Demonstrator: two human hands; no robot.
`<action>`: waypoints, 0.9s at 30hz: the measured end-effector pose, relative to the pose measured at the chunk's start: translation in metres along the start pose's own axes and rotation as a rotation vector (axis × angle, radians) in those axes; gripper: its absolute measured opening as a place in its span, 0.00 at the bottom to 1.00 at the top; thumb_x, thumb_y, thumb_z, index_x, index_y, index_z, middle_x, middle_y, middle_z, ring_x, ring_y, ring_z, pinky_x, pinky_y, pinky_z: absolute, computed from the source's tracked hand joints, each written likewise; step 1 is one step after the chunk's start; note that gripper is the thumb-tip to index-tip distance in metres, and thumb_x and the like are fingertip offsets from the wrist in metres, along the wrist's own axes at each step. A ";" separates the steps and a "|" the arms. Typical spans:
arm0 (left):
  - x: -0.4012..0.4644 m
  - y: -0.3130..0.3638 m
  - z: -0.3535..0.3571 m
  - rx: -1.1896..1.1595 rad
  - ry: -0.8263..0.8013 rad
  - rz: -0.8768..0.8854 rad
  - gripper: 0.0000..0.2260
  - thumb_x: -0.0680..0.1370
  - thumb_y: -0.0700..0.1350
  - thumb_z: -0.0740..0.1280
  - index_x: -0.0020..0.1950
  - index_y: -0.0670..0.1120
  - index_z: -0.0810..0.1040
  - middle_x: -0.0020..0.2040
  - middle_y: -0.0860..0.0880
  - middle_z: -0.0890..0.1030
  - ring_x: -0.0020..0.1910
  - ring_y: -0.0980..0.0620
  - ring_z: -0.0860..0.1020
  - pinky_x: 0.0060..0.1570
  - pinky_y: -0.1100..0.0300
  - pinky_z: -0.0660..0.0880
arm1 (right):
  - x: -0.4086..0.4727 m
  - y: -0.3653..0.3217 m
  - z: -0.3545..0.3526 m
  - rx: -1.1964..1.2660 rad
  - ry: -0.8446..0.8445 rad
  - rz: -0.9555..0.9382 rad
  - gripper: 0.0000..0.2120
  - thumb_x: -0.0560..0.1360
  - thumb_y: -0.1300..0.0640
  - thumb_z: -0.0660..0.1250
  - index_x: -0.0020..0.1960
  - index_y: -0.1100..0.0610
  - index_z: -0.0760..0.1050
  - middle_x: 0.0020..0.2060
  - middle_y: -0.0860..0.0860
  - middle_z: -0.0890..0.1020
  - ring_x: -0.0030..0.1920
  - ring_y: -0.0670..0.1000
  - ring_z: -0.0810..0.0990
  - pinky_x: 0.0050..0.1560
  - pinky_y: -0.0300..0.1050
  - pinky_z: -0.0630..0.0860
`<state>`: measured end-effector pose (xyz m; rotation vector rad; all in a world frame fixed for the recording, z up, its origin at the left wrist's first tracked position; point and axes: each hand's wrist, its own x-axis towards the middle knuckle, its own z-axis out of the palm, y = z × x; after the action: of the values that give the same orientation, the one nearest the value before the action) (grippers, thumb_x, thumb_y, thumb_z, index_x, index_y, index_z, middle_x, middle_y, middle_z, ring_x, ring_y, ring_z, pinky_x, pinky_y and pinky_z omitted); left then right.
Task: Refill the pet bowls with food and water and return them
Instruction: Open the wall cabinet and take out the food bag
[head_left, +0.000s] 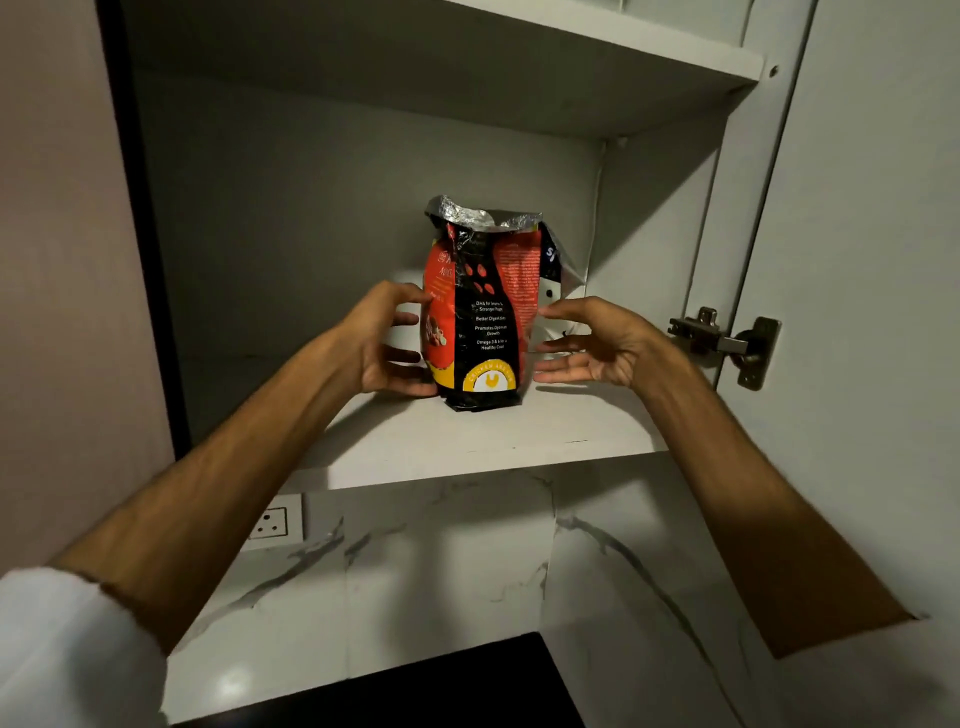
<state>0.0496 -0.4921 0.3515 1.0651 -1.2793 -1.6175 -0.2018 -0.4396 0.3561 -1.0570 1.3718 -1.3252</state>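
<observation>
Since the bag of pet food (480, 306) stands upright on the cupboard shelf (467, 436) with its top torn open, and the left hand (382, 340) and right hand (597, 343) flank it with fingers spread, gripping nothing, a squeeze up high could tip it and spill kibble.

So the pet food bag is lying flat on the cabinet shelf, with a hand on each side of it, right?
Not quite. In the head view the pet food bag stands upright on the cabinet shelf, its top crumpled open. The left hand and right hand do flank it.
</observation>
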 end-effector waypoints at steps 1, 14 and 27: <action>0.003 0.001 0.000 -0.006 -0.008 -0.014 0.22 0.77 0.52 0.68 0.70 0.46 0.73 0.63 0.34 0.77 0.60 0.33 0.79 0.46 0.39 0.83 | 0.006 -0.002 -0.002 0.008 -0.033 0.016 0.26 0.76 0.59 0.74 0.70 0.56 0.70 0.63 0.67 0.78 0.59 0.71 0.82 0.51 0.67 0.83; 0.022 0.009 0.000 0.001 -0.041 -0.068 0.20 0.74 0.52 0.66 0.64 0.48 0.76 0.59 0.31 0.78 0.56 0.32 0.81 0.49 0.39 0.82 | 0.049 -0.005 -0.014 0.042 -0.222 0.026 0.36 0.70 0.63 0.76 0.76 0.56 0.67 0.66 0.68 0.79 0.61 0.73 0.81 0.58 0.75 0.77; 0.020 0.005 0.012 -0.010 0.041 0.006 0.16 0.75 0.51 0.66 0.62 0.48 0.76 0.60 0.35 0.79 0.57 0.36 0.81 0.51 0.42 0.81 | 0.047 -0.002 -0.012 0.102 -0.200 -0.019 0.37 0.68 0.65 0.77 0.74 0.59 0.69 0.62 0.67 0.82 0.58 0.70 0.84 0.52 0.71 0.81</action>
<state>0.0323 -0.5085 0.3557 1.0819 -1.2452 -1.5876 -0.2229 -0.4832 0.3554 -1.1035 1.1375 -1.2537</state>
